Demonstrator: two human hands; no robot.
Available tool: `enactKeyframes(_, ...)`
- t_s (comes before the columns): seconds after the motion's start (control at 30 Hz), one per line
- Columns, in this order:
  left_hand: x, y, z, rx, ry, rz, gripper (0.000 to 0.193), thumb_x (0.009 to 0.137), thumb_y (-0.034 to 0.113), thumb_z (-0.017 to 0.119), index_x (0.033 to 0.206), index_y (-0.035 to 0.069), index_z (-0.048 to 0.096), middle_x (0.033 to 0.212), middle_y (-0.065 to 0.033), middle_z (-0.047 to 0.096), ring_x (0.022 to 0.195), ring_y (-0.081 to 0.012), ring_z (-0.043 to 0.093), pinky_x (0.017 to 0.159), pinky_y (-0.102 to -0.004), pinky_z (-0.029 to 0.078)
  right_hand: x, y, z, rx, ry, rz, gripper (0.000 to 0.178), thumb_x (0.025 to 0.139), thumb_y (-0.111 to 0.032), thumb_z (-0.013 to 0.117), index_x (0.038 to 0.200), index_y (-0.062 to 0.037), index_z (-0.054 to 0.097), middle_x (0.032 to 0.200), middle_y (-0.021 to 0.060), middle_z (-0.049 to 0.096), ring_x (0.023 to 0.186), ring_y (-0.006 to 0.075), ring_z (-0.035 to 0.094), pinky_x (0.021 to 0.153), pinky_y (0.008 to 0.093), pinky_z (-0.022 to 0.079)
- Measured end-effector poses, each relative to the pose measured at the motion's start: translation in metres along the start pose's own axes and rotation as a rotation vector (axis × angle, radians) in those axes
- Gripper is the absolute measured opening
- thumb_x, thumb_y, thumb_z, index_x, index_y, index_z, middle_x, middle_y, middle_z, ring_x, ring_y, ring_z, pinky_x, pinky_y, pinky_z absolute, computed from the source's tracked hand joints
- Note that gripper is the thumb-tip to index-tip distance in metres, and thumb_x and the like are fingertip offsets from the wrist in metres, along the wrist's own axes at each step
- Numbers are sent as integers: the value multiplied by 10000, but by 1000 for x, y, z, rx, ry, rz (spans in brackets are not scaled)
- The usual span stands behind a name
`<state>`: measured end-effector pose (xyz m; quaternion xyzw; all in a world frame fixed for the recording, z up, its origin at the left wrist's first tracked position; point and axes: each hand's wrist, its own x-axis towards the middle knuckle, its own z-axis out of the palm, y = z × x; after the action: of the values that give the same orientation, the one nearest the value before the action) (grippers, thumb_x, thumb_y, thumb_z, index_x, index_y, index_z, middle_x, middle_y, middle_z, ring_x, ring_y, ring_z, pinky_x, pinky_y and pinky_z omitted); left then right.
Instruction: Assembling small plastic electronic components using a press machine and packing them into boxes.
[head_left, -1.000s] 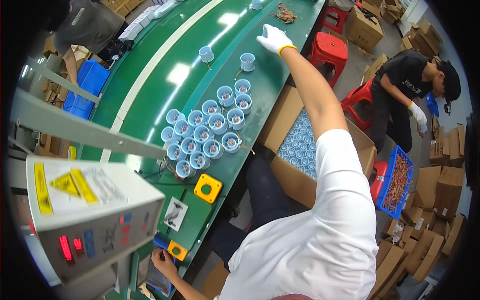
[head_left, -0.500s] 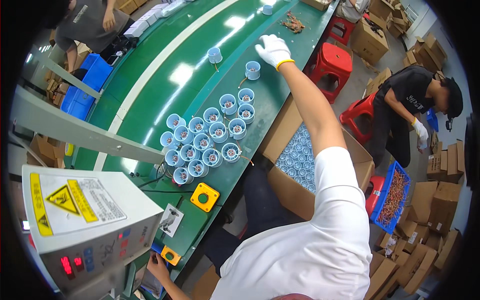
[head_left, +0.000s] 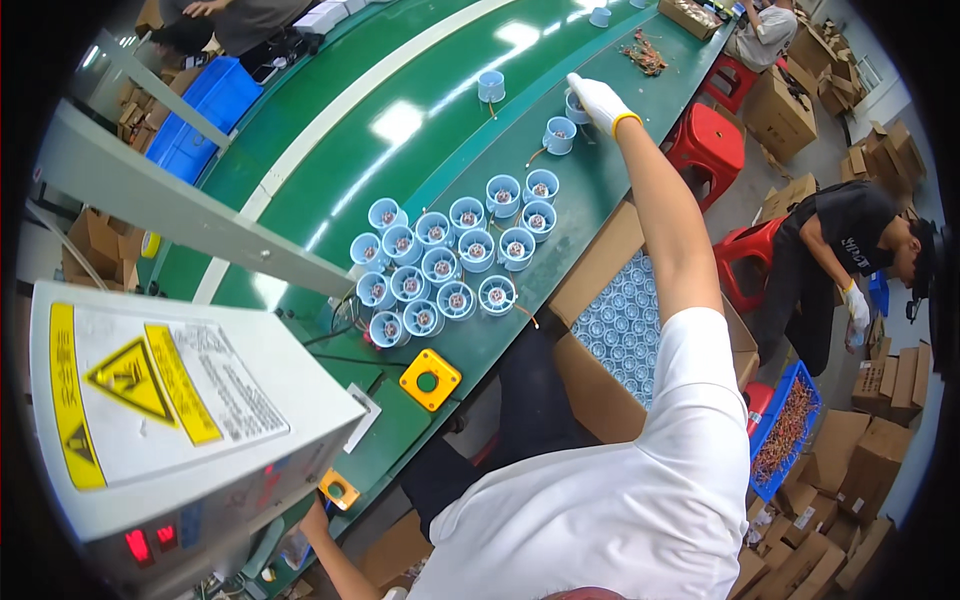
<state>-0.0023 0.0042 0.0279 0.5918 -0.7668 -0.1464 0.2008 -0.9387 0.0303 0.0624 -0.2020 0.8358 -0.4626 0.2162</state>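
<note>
My right hand (head_left: pixel 604 104), in a white glove with a yellow cuff, reaches far out over the green bench. Its fingers close around the rim of a pale blue plastic cup-shaped part (head_left: pixel 574 108). Just nearer stands another such cup (head_left: pixel 559 136) with a short wire trailing from it. A group of several more cups (head_left: pixel 441 266), with metal and reddish pieces inside, stands upright in the middle of the bench. My left hand (head_left: pixel 317 517) is low at the left, by a small yellow button box (head_left: pixel 338 489); its fingers are hidden behind the machine.
A grey-white machine (head_left: pixel 180 390) with warning labels fills the lower left. A larger yellow button box (head_left: pixel 430 380) sits at the bench edge. An open carton (head_left: pixel 600 385) of blue cups stands to the right. A green conveyor (head_left: pixel 420 120) runs behind; co-workers sit beyond red stools (head_left: pixel 708 145).
The view has shifted, so the bench things appear further right. A blue cup now shows at my right hand's fingers. My left hand is further hidden behind the machine.
</note>
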Motion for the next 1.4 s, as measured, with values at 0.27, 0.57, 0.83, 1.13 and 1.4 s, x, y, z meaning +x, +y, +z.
enactKeyframes(0.27, 6, -13, 10, -25, 42, 108, 105, 904, -5, 742, 963, -31, 660, 1045, -159, 680, 995, -335, 659, 898, -401, 524, -54, -4, 10, -406, 108, -240, 821, 975, -671, 627, 1505, -45, 660, 1441, 251, 713, 1358, 390, 671, 1197, 465, 484)
enactKeyframes(0.57, 7, -21, 13, -12, 50, 98, 94, 918, 46, 758, 941, -9, 686, 1030, -165, 710, 1005, -375, 664, 906, -446, 521, -71, -29, 97, -563, 10, -413, 652, 996, -485, 573, 1439, -14, 660, 1456, 332, 643, 1363, 473, 631, 1178, 517, 503)
enactKeyframes(0.83, 3, -45, 20, 50, 121, 155, 112, 919, 78, 781, 950, -2, 708, 1041, -162, 748, 1028, -378, 672, 925, -458, 520, -109, -75, 148, -738, -94, -325, 862, 1046, -717, 404, 1500, -12, 609, 1465, 353, 627, 1377, 494, 623, 1190, 544, 481)
enactKeyframes(1.13, 3, -32, 8, -169, 64, 221, 116, 933, 63, 789, 940, -32, 723, 1117, -149, 752, 1042, -342, 711, 921, -434, 547, -240, -69, 111, -277, 63, -676, 532, 1080, -503, 551, 1342, -74, 725, 1353, 230, 729, 1257, 445, 680, 1094, 505, 533)
enactKeyframes(1.4, -41, 11, 31, -364, 414, 281, 92, 1060, 36, 659, 1105, -37, 693, 1039, -198, 714, 1014, -402, 687, 915, -478, 539, -404, 126, 90, 87, 286, -611, 289, 1040, -168, 694, 1277, -13, 751, 1315, 203, 749, 1253, 354, 700, 1112, 457, 544)
